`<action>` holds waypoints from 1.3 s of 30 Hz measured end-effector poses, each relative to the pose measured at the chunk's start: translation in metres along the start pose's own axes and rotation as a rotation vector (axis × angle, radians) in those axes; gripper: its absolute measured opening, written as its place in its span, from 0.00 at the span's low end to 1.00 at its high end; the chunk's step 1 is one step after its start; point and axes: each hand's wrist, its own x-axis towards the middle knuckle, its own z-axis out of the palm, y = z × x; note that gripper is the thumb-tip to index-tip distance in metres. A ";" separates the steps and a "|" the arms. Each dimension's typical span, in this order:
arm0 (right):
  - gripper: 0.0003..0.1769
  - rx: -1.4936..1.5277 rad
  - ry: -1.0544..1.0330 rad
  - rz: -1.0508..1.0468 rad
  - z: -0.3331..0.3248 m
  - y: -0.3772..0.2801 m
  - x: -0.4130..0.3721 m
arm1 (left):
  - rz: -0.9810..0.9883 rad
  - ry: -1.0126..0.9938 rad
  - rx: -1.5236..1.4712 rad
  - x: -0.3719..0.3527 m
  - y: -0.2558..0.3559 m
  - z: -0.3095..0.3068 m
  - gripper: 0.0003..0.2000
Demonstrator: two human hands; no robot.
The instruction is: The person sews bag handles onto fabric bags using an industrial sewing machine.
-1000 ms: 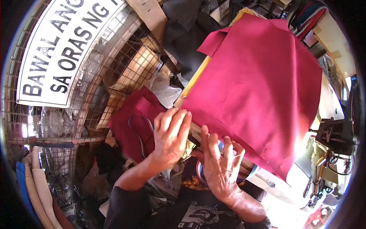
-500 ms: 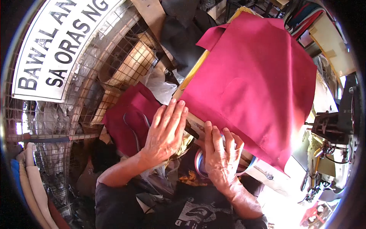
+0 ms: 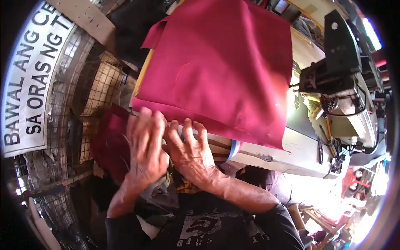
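A large maroon sheet of fabric or leather-like material [image 3: 216,71] lies over a work table [image 3: 271,160] in front of me. My left hand [image 3: 146,146] is at the sheet's near left edge, fingers stretched out and slightly blurred by motion. Close beside it, my right hand [image 3: 191,156] rests at the table's front edge, its fingers bent and apart, tips by the sheet's near edge. Neither hand visibly holds anything. A blue-and-white band [image 3: 234,149] shows at the table front, partly hidden. More maroon material [image 3: 110,143] hangs at the left.
A black sewing-machine-like device [image 3: 341,46] stands at the right, with tools such as scissors [image 3: 320,150] near the table's right end. Wire mesh [image 3: 85,91] and a lettered sign [image 3: 35,79] line the left. Dark material [image 3: 135,31] lies behind.
The view has turned, so the sheet and table sit farther left and more of the right side shows. My hands have come closer together along the near edge.
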 end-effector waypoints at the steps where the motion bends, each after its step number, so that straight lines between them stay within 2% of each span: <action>1: 0.32 0.083 -0.022 -0.024 0.000 0.002 -0.004 | 0.051 0.024 -0.205 -0.002 0.006 0.006 0.33; 2: 0.31 0.101 -0.013 -0.029 0.000 0.003 -0.007 | -0.053 -0.034 -0.428 -0.004 0.008 0.019 0.31; 5: 0.29 0.165 0.008 -0.053 -0.004 0.014 -0.016 | -0.024 0.063 -0.370 -0.007 -0.001 0.043 0.31; 6: 0.29 0.204 0.004 -0.070 -0.013 0.022 -0.025 | 0.069 0.056 -0.248 -0.003 0.001 0.045 0.28; 7: 0.30 0.247 -0.002 -0.088 -0.024 0.031 -0.033 | 0.077 0.030 -0.183 -0.002 0.004 0.044 0.27; 8: 0.26 0.196 0.042 -0.035 -0.042 0.043 -0.040 | 0.081 0.003 -0.119 -0.003 0.008 0.044 0.26; 10: 0.30 0.189 0.190 0.134 -0.059 0.072 -0.056 | 0.070 -0.020 -0.024 -0.006 0.011 0.048 0.23; 11: 0.26 0.262 0.249 0.277 -0.069 0.083 -0.057 | 0.082 -0.018 -0.013 -0.008 0.011 0.050 0.23; 13: 0.21 0.266 0.070 0.427 -0.080 0.099 -0.068 | 0.116 -0.015 0.010 -0.011 0.007 0.055 0.24; 16: 0.16 0.210 -0.005 0.296 -0.076 0.107 -0.092 | 0.148 0.047 0.075 -0.013 0.004 0.065 0.25; 19: 0.13 0.140 0.140 0.174 -0.064 0.103 -0.096 | 0.156 0.084 0.101 -0.016 0.002 0.072 0.24; 20: 0.12 0.135 0.091 0.160 -0.067 0.103 -0.096 | 0.157 0.106 0.103 -0.016 0.001 0.075 0.23; 31: 0.11 0.161 0.077 0.099 -0.063 0.113 -0.101 | 0.166 0.178 0.137 -0.026 -0.007 0.092 0.26; 39: 0.13 0.199 0.090 0.137 -0.058 0.115 -0.103 | 0.171 0.181 0.140 -0.028 -0.009 0.094 0.27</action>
